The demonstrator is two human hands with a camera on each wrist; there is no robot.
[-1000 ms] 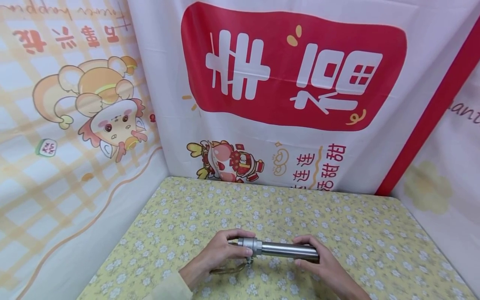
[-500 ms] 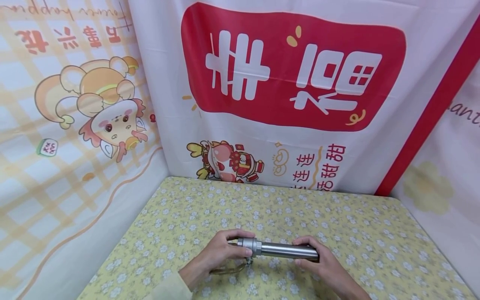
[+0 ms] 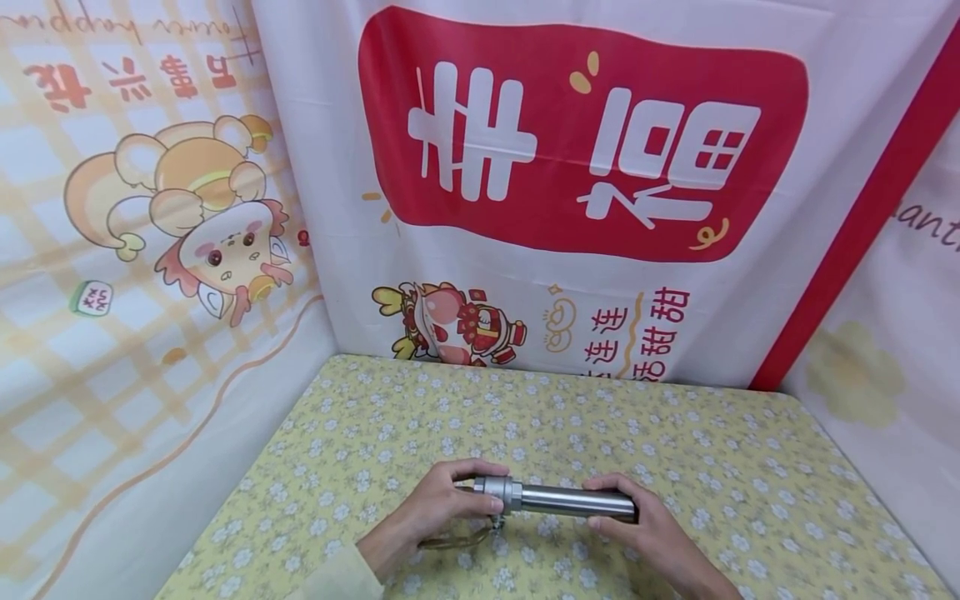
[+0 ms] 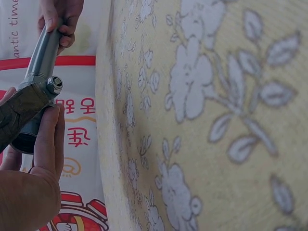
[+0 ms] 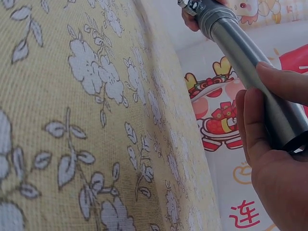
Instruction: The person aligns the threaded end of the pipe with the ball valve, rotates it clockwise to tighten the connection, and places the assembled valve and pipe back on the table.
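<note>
A steel ball valve (image 3: 514, 493) with a straight, shiny metal pipe (image 3: 562, 500) joined to it lies level between the two hands, close over the table. My left hand (image 3: 442, 500) grips the valve body between thumb and fingers. Below that hand juts the valve's lever handle (image 3: 459, 542); the left wrist view shows its dark, wrapped-looking surface and a stem nut (image 4: 56, 84). My right hand (image 3: 648, 529) holds the pipe near its far end, thumb on one side and fingers on the other. The pipe's open end (image 5: 296, 143) faces toward the right palm.
A table (image 3: 570, 437) with a yellow floral cover lies beneath the hands. White printed cloth (image 3: 322, 167) hangs at the back, carrying a red panel (image 3: 562, 158) with large characters. More printed cloth (image 3: 150, 333) walls in the left side, and another sheet (image 3: 885, 350) the right.
</note>
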